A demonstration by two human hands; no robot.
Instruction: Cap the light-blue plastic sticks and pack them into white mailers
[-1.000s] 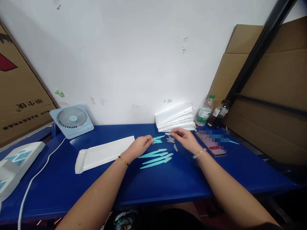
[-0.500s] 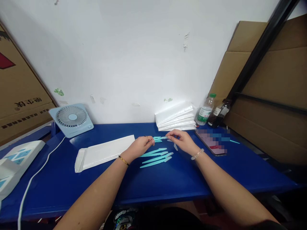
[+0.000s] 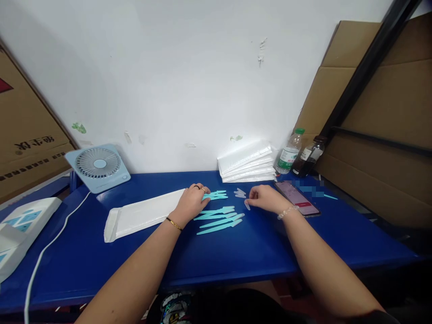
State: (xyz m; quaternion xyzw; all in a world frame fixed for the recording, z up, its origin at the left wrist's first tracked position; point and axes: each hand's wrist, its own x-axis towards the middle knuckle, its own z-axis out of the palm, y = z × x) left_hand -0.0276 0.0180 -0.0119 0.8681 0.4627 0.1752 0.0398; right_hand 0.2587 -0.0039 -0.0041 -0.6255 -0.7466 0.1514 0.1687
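Note:
My left hand [image 3: 193, 201] rests low over the handle ends of a far group of turquoise eyebrow razors [image 3: 219, 194], its fingers curled round at least one handle. How many it grips is hidden. My right hand [image 3: 265, 199] is closed in a pinch, fingertips at a small clear blade cap [image 3: 247, 205] on the table. Just left of that hand lie several loose clear caps [image 3: 239, 193]. Nearer to me, between the hands, several more razors [image 3: 221, 224] lie side by side, with pale caps on their right-hand ends.
A white padded mailer [image 3: 145, 215] lies left of my left hand. Behind are stacked mailers [image 3: 248, 162], a water bottle [image 3: 289, 153] and a dark bottle [image 3: 308, 157]. A phone [image 3: 297, 198] lies right, a fan [image 3: 99, 166] and power strip [image 3: 30, 220] left, on the blue table [image 3: 256, 252].
My hands have moved apart: the left went left and down onto the far razors, the right shifted right to the cap. The far razors' ends and the loose caps now show uncovered.

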